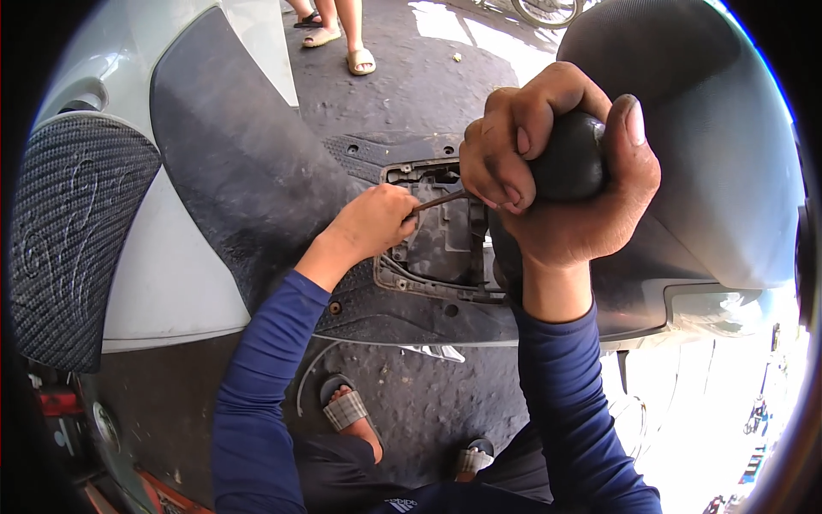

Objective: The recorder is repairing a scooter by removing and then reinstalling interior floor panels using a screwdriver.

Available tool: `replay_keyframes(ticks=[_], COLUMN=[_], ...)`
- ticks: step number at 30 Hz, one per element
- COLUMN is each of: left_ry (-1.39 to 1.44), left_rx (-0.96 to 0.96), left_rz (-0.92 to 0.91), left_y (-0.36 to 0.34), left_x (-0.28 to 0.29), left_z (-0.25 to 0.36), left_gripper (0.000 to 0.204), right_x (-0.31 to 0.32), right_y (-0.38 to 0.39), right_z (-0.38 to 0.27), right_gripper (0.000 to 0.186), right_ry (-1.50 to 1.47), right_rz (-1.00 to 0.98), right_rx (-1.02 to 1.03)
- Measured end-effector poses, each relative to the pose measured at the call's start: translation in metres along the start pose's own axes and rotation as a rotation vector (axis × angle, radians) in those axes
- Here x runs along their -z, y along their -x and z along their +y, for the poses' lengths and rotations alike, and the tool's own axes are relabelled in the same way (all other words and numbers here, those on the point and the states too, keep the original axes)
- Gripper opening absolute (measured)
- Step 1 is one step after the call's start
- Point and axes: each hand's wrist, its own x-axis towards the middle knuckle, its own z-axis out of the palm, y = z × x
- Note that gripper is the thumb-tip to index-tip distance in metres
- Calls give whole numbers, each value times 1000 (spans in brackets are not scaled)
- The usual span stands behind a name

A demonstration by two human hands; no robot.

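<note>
My left hand [377,218] is closed on the thin metal shaft [441,200] of a tool, above the open compartment [432,257] in a scooter's dark floorboard. My right hand [574,197] is wrapped round the tool's rounded black handle [567,154], raised close to the camera. The compartment holds dusty dark plastic parts and some cable along its edge; my right hand and the handle hide part of it. Where the shaft's far end meets anything, I cannot tell.
The scooter's black seat [719,137] fills the right, its pale front body with dark panel [223,146] the left, beside a carbon-patterned piece [73,240]. Another person's sandalled feet [360,60] stand beyond the floorboard, near a wheel [548,13]. My own sandalled feet [349,409] are below.
</note>
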Motion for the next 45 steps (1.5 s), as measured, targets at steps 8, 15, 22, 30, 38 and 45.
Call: replay_keyframes(ticks=[8, 15, 22, 30, 38, 45], left_ry=[-15, 165, 56, 12, 297, 470], left_rx=[14, 156, 346, 426, 361, 137], left_rz=[61, 188, -69, -161, 343, 509], left_y=[-34, -74, -86, -86, -81, -87], left_x=[-23, -71, -70, -52, -24, -32], left_z=[-12, -69, -88, -61, -22, -39], left_gripper=[12, 17, 21, 26, 18, 23], right_x=[-4, 16, 29, 43, 45, 45], right_y=[-16, -37, -52, -59, -78, -89], right_z=[17, 64, 50, 42, 46, 50], right_gripper=[57, 34, 26, 19, 17, 17], right_ry=[313, 643, 1112, 1398, 1622, 1740], right_rz=[339, 380, 97, -154, -145, -167], right_rx=[75, 99, 43, 132, -91, 90])
